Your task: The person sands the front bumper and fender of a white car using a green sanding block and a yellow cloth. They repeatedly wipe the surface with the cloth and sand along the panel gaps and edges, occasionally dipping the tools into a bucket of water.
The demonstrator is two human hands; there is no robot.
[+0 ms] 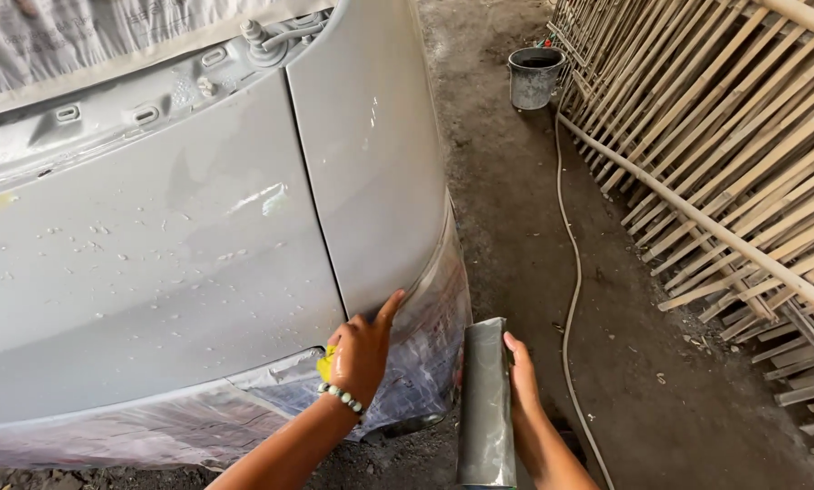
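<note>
A grey primed car body panel (171, 245) fills the left, beaded with water drops, and a seam separates it from the corner panel (371, 154). My left hand (362, 354) presses a yellow pad (324, 364) against the panel's lower edge, index finger stretched along the curve; a beaded bracelet circles the wrist. My right hand (521, 377) grips a grey folded sheet, like sandpaper (485, 399), held upright beside the car. Clear plastic masking (425, 345) covers the part below the panel.
A dirt floor (516, 227) runs along the car. A grey metal bucket (534, 77) stands at the far end. A pale hose (570, 272) snakes along the ground. A bamboo slat fence (725, 154) lines the right side.
</note>
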